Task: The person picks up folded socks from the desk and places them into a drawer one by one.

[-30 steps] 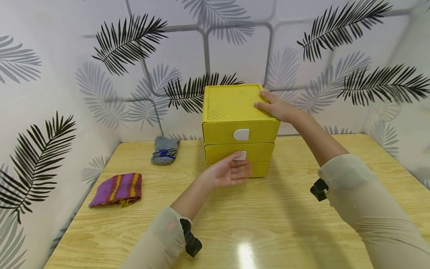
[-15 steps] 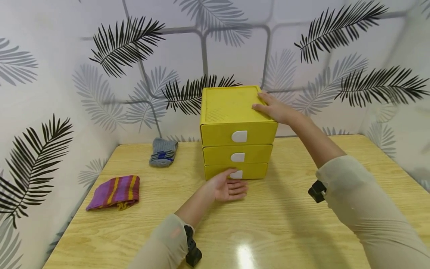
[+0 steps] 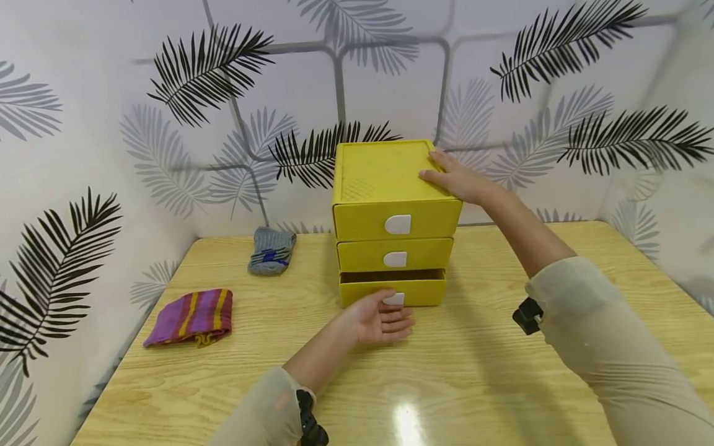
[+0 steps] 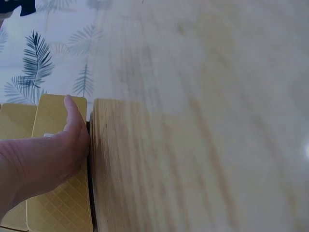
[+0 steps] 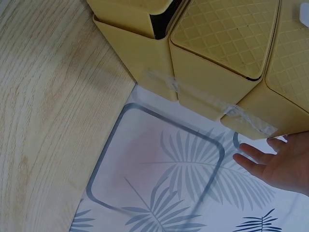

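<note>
Fingers loosely extended, the left hand (image 3: 376,321) is setting its thumb at the white handle (image 3: 396,299) of the jutting bottom drawer (image 3: 424,293). The right hand (image 3: 462,181), fingers outstretched, is resting on the yellow drawer unit (image 3: 385,170), which is standing on the wooden table (image 3: 362,396). Two cloths, gray cloth (image 3: 271,251) and striped cloth (image 3: 191,317), are lying leftward.

Left grip (image 3: 375,320) thumb uppermost; right grip (image 3: 460,181) higher.

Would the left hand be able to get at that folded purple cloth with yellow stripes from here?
Probably yes: only wooden tabletop shows between the left hand and the folded purple cloth, though it must first leave the lowest yellow drawer.
</note>
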Tool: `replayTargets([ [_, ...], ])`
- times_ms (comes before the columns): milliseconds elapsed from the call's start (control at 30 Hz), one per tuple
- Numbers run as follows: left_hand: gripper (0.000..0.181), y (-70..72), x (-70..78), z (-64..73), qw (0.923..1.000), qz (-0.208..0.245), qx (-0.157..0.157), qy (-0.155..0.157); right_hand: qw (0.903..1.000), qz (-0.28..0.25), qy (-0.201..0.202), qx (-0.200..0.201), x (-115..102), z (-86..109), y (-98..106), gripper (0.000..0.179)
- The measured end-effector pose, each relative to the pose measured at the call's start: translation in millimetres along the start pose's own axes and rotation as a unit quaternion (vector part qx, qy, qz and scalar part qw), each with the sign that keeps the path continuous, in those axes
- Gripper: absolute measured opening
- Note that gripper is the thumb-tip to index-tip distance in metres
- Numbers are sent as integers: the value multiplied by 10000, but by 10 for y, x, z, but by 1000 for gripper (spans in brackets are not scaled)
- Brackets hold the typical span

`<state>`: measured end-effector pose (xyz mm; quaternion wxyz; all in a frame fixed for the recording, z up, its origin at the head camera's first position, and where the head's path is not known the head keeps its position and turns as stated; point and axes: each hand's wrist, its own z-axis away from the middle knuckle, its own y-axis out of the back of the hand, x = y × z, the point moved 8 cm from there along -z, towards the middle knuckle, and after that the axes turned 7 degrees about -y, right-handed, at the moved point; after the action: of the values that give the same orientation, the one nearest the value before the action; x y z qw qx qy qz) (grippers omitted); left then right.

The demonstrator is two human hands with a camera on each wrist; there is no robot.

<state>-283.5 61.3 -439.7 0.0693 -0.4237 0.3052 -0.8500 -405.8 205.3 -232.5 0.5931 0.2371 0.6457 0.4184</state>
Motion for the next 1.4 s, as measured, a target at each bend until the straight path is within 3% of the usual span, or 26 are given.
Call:
replayTargets([
  [533, 48, -49, -208, 300, 9998, 110, 138, -57, 10000, -50, 29, -17, -12, 4, 6, 72],
  [800, 51, -59, -306, 407, 10000, 83, 14, -31, 10000, -64, 45, -17, -8, -11, 3, 71],
  [1400, 51, -84, -505, 645, 9991, 104, -227, 345, 9999, -79, 66, -41, -23, 2, 2, 73],
])
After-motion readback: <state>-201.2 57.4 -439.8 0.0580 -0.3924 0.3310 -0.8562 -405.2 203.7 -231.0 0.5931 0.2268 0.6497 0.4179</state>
